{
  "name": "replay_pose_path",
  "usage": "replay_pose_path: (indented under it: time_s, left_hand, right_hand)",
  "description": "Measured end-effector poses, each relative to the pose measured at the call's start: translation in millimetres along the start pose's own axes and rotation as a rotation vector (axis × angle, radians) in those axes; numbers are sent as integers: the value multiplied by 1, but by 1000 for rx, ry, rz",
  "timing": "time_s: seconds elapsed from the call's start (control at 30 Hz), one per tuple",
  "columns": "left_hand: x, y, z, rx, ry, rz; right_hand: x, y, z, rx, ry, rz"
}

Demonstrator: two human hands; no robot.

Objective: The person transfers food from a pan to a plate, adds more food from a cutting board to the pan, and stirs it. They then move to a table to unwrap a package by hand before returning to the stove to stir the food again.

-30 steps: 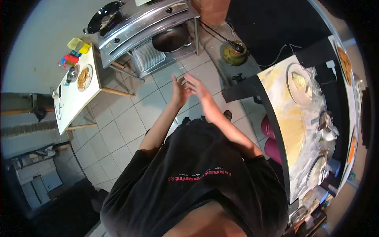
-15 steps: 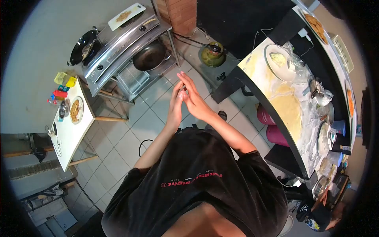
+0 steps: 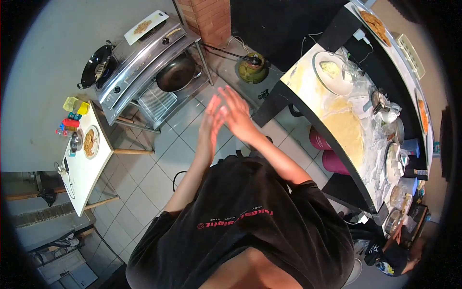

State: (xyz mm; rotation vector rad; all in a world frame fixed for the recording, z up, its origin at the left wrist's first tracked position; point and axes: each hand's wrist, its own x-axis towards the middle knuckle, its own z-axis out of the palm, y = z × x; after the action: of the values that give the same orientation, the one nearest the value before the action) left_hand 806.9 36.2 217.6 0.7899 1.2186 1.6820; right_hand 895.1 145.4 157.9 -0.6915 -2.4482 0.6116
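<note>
My left hand [image 3: 209, 126] and my right hand [image 3: 237, 118] are held up in front of my chest, palms facing each other with a small gap between them. Both have their fingers stretched out, and motion blurs the fingertips. Neither hand holds anything. Below them lies the tiled floor [image 3: 166, 144]. Beyond them stands the metal stove [image 3: 139, 62], with a black wok [image 3: 94, 65] on its left part and a white rectangular plate [image 3: 146, 27] of food on top.
To the left, a white table [image 3: 89, 161] bears a plate of fried food [image 3: 90, 143] and bottles. At right, a marble counter [image 3: 332, 113] carries a white plate [image 3: 332, 84], bowls and plastic bags. A green gas cylinder [image 3: 251, 72] stands on the floor near the brick pillar [image 3: 211, 21].
My hands have parted from fingertips pressed together to a small gap. The view has turned slightly, so the counter and stove sit a little further left.
</note>
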Motion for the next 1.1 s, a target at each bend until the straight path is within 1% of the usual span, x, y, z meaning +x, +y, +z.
replay_pose_path:
  time_s: [0.03, 0.07, 0.1, 0.13, 0.17, 0.2, 0.27, 0.3, 0.33, 0.4, 0.47, 0.53, 0.57, 0.63, 0.67, 0.73, 0.77, 0.8, 0.87, 0.9, 0.93, 0.97, 1.0, 1.07, 1.1]
  left_hand:
    - [-1, 6, 13, 263, 55, 210]
    - [-1, 5, 12, 263, 55, 209]
    - [1, 5, 10, 447, -35, 335]
    - [3, 3, 9, 629, -126, 459]
    - [5, -10, 10, 693, -149, 486]
    - [9, -20, 8, 693, -150, 486]
    - [17, -35, 2, 1105, -260, 668]
    - [17, -41, 1, 998, -199, 685]
    - [15, -44, -2, 1001, -210, 686]
    - [13, -44, -3, 1010, -121, 691]
    - [10, -48, -6, 1011, -111, 701]
    - [10, -41, -5, 1051, -11, 591]
    - [13, -42, -9, 1052, -7, 591]
    - [24, -44, -26, 732, 44, 316]
    - [26, -43, -39, 738, 64, 319]
    - [29, -43, -71, -654, -65, -450]
    - [29, -69, -87, -812, -226, -365]
    - [23, -59, -96, -811, -204, -320]
    - [-4, -37, -110, -718, -126, -315]
    - [-20, -25, -114, -675, -80, -312]
    - [-35, -12, -119, -630, -35, -311]
    - [-46, -1, -125, -584, 7, -314]
    - [-57, 9, -135, -587, 33, -278]
    - [-89, 29, -167, -19, 79, -214]
    - [-105, 25, -196, 78, 85, -203]
  right_hand:
    - [-1, 8, 3, 546, -58, 281]
    - [0, 8, 1, 1093, -115, 561]
    - [-2, 7, -1, 1093, -116, 563]
    - [-6, 4, -4, 1448, -217, 672]
    - [-9, 0, -8, 1804, -321, 775]
    - [-9, -6, -8, 1974, -382, 777]
    - [-9, -19, -8, 2039, -401, 708]
    - [-8, -23, -7, 2028, -391, 677]
    - [-9, -26, -9, 2000, -378, 650]
    - [-14, -33, -17, 1916, -360, 601]
    - [-20, -39, -23, 1854, -348, 565]
    - [-24, -45, -21, 1828, -336, 547]
    - [-26, -51, -19, 1828, -341, 546]
    - [-30, -68, -12, 1431, -177, 467]
    - [-30, -80, -16, 1436, -197, 456]
    - [-22, -106, -27, 537, -105, -155]
    - [-16, -111, -19, 332, -107, -298]
    - [-10, -109, -5, 341, -125, -343]
    - [-2, -97, 28, 210, -243, -417]
    - [3, -99, 37, 170, -180, -505]
    - [9, -101, 46, 185, -198, -557]
    - [14, -102, 55, 52, -200, -431]
    - [17, -101, 61, -84, -196, -298]
    - [20, -86, 70, 115, -213, -95]
    - [22, -76, 70, 220, -233, -40]
